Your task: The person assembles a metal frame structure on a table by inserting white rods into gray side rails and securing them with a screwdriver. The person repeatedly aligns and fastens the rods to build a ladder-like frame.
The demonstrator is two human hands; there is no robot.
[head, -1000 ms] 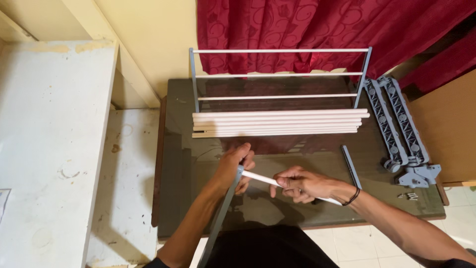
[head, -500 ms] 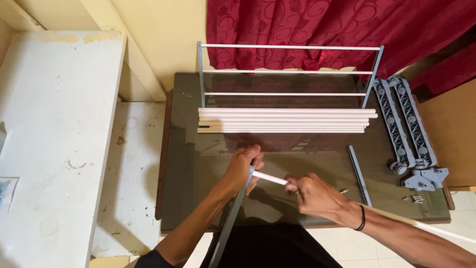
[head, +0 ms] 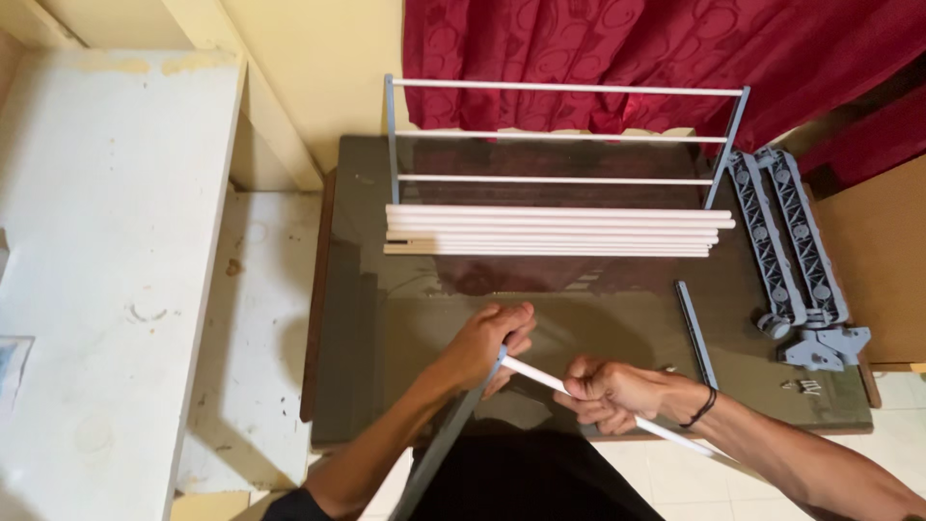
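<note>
Two hands join a white rod to a grey bar above the glass-topped table.

The left hand curls shut around the grey bar's upper end; the right hand grips the white rod, fingers pressed together, its tip meeting the bar. On the table beyond them lie a bundle of white rods and a grey rack frame.

Bare dark tabletop open between the hands and the stacked white rods, grey bar lying to the right, grey ladder-like brackets crowding the far right edge, assembled rack frame blocking the back.
</note>
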